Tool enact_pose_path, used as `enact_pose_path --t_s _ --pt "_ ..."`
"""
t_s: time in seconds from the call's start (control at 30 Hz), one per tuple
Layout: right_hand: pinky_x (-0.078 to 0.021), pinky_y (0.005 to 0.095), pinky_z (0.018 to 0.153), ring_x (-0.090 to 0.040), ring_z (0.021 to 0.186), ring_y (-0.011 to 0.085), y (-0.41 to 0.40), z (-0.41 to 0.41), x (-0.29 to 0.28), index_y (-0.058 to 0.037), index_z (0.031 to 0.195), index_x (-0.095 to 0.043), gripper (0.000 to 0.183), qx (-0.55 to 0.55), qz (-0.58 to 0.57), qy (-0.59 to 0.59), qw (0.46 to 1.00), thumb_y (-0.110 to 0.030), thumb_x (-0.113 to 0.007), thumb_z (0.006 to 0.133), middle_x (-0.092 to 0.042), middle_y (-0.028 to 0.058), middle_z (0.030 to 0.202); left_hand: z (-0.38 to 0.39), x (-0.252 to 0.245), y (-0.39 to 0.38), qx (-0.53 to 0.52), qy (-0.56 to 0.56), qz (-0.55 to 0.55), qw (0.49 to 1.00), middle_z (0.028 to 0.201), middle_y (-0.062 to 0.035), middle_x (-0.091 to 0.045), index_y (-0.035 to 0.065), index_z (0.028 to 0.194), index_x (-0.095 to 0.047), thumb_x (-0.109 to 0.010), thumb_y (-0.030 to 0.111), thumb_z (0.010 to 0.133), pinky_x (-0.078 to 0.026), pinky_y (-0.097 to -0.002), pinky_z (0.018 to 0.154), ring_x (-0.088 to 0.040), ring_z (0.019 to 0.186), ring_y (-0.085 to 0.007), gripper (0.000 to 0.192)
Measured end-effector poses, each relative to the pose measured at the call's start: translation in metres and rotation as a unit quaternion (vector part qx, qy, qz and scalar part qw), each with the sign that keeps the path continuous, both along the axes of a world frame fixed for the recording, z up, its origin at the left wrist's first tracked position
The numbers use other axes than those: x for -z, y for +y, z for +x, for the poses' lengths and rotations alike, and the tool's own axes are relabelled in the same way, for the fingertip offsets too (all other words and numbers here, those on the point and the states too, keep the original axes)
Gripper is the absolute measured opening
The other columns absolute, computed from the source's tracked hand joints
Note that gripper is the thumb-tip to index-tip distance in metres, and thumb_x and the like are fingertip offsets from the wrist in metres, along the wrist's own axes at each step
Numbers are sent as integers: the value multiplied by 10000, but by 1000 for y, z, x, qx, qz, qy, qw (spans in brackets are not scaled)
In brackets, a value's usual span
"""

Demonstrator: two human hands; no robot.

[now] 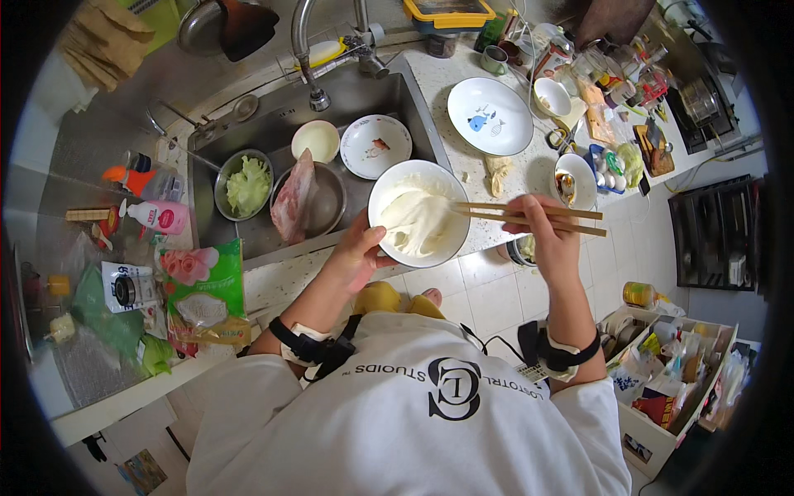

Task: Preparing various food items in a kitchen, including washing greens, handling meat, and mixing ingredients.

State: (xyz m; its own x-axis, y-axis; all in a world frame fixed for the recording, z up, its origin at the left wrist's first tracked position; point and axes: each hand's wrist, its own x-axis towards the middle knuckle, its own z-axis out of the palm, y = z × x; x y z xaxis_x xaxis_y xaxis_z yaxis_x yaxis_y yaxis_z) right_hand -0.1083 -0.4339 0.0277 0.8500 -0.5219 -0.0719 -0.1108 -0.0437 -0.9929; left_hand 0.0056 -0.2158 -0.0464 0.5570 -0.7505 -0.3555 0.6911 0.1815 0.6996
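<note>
My left hand (360, 251) grips the rim and side of a white bowl (458, 232), which is held over the sink's front right corner. A thick, pale batter or dough (412, 217) fills part of the bowl. In my right hand (538, 232) is a pair of wooden chopsticks (496, 214), their tips in the pale mixture. Just behind the bowl, a white plate with a printed pattern (366, 133) lies in the sink. A slab of raw meat (294, 201) leans across a metal bowl (332, 201) in the sink, left of the held bowl.
Leafy greens (248, 186) fill a metal bowl in the sink (422, 111), under the faucet (301, 37). The right counter holds a large plate (490, 116), a bowl with dark sauce (580, 170), eggs (611, 180) and jars. Bags (205, 291) and bottles stand left. An open drawer (651, 428) juts out at right.
</note>
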Motion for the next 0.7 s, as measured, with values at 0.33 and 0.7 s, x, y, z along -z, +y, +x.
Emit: enact_pose_path --t_s 0.33,0.7 --pt "-488 269 595 -570 629 166 -3 -10 38 20 807 -552 285 10 123 -34 992 -226 -423 870 -577 111 749 -5 -10 8 -3 -19 -20 1000 1127 -102 -446 47 1233 -279 -647 410 628 -474 -396 766 -511 979 -201 796" --pt "-476 262 617 -555 632 147 -13 -6 37 14 779 -547 277 -122 163 34 979 -215 -415 865 -572 105 730 -36 -5 24 7 -2 39 999 1139 -105 -438 37 1228 -289 -632 429 642 -491 -370 731 -513 976 -203 785"
